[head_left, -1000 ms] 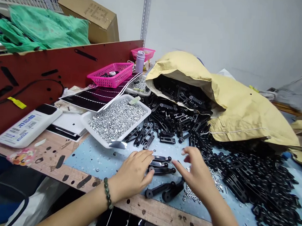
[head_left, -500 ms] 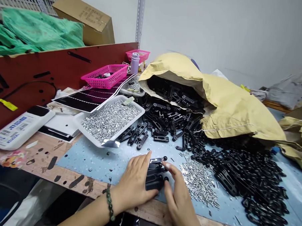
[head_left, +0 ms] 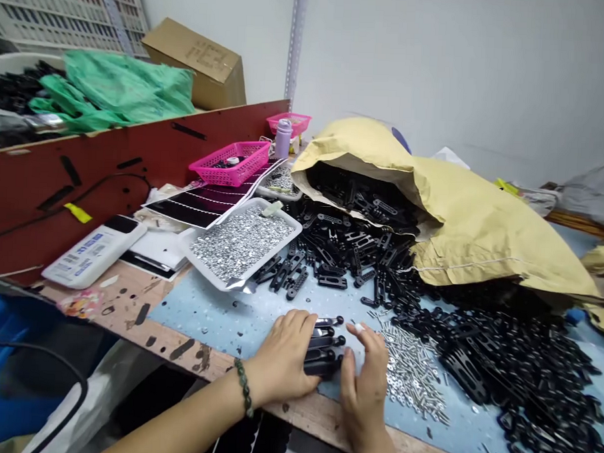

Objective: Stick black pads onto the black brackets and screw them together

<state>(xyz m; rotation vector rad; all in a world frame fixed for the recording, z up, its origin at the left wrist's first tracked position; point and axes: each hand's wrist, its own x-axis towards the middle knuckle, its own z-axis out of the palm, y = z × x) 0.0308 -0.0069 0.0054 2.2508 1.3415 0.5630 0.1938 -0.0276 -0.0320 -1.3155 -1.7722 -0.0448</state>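
On a pale blue mat (head_left: pixel 218 320), my left hand (head_left: pixel 283 356) and my right hand (head_left: pixel 365 383) press from both sides against a tight row of several black clips with shiny metal tops (head_left: pixel 324 348). The row's middle is partly hidden by my fingers. A green beaded bracelet (head_left: pixel 243 386) circles my left wrist. Just right of my right hand lies a scatter of silver screws (head_left: pixel 410 371). Loose black slotted parts (head_left: pixel 360 262) spill from a tan paper sack (head_left: pixel 477 227) behind the hands.
A white tray of silver nuts (head_left: pixel 241 244) stands left of the spill, with pink baskets (head_left: pixel 229 163) and a lilac bottle (head_left: pixel 282 139) beyond it. A red board (head_left: pixel 84 177) rises along the far left. A white box (head_left: pixel 95 252) lies near the table edge.
My hands have closed in from apart and now squeeze the clips into a compact row. The clips sit closer together than a second ago, and the head view has shifted slightly.
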